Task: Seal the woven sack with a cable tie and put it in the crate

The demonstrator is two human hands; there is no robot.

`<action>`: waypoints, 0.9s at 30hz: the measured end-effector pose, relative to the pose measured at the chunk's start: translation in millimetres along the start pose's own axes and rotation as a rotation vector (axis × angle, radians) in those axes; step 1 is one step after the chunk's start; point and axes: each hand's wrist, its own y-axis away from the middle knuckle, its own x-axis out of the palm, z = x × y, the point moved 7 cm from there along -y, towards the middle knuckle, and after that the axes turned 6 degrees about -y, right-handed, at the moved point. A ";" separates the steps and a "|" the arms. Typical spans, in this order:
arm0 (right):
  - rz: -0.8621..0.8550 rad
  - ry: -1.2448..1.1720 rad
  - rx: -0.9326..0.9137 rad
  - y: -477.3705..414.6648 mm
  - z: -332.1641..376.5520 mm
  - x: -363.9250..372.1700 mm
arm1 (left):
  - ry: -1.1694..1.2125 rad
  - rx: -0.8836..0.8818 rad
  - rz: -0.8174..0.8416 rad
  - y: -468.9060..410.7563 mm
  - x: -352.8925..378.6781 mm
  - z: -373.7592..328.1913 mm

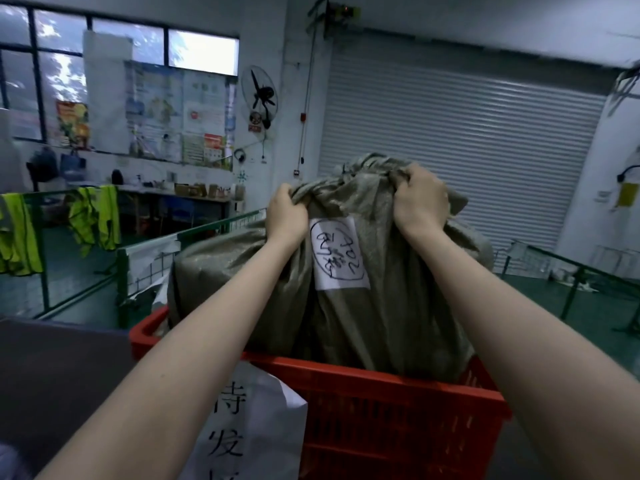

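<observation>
A full grey-green woven sack stands upright with its lower part inside a red plastic crate. A white label with handwriting is stuck on its front. My left hand grips bunched fabric at the sack's upper left. My right hand grips the gathered top on the right. The sack's neck is bunched between and behind my hands. No cable tie is visible from here.
A white paper sign with large black characters hangs on the crate's left front. Green wire-mesh fencing runs to the left and right. Yellow safety vests hang at left. A shut roller door is behind.
</observation>
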 end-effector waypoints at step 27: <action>0.629 0.231 0.040 127.8 -101.1 97.3 | -0.625 -0.184 0.513 74.0 28.2 126.4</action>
